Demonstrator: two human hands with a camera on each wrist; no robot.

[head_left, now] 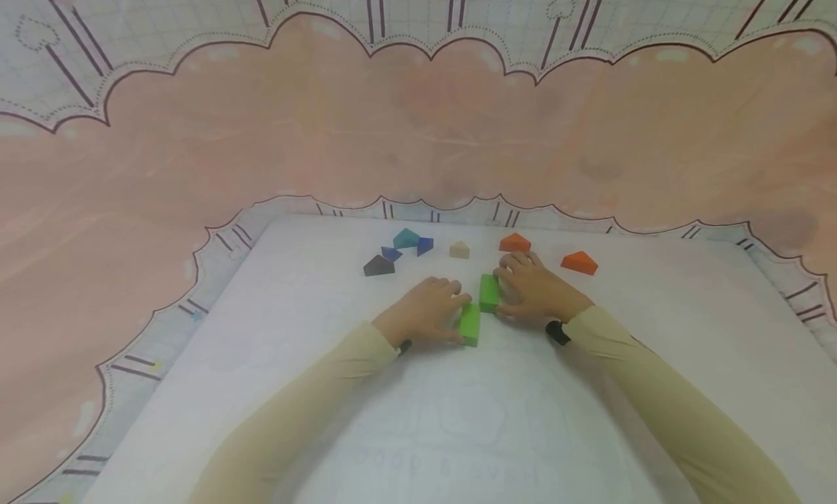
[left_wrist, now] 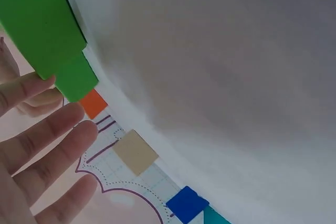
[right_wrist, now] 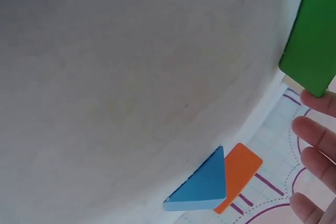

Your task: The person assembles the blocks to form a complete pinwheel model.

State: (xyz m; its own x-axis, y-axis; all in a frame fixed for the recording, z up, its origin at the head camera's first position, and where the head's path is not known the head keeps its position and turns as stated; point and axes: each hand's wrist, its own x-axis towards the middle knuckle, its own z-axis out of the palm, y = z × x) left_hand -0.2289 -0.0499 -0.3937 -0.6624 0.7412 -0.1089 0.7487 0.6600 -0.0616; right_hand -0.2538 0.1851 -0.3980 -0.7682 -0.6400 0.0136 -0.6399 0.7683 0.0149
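Green blocks (head_left: 469, 325), staggered just beside each other on the broad white table (head_left: 294, 293), are each pinched between thumb and fingertip, one by the left hand (head_left: 426, 309) and one by the right hand (head_left: 538, 293), before an orange block (head_left: 515, 243) and a smaller beige block (head_left: 460, 250).

1. White tabletop (head_left: 392, 424) is carrying all blocks.
2. Two green rectangular blocks (head_left: 489, 290) (head_left: 470, 324) are sitting mid-table, close together.
3. Far side: dark grey block (head_left: 379, 266), teal block (head_left: 406, 238), two small blue blocks (head_left: 391, 253) (head_left: 425, 246) are lying clustered.
4. Cream block (head_left: 460, 250) is resting between these and two orange blocks (head_left: 515, 242) (head_left: 579, 263).
5. Right-wrist view: blue triangular block (right_wrist: 203, 183) is standing before orange.
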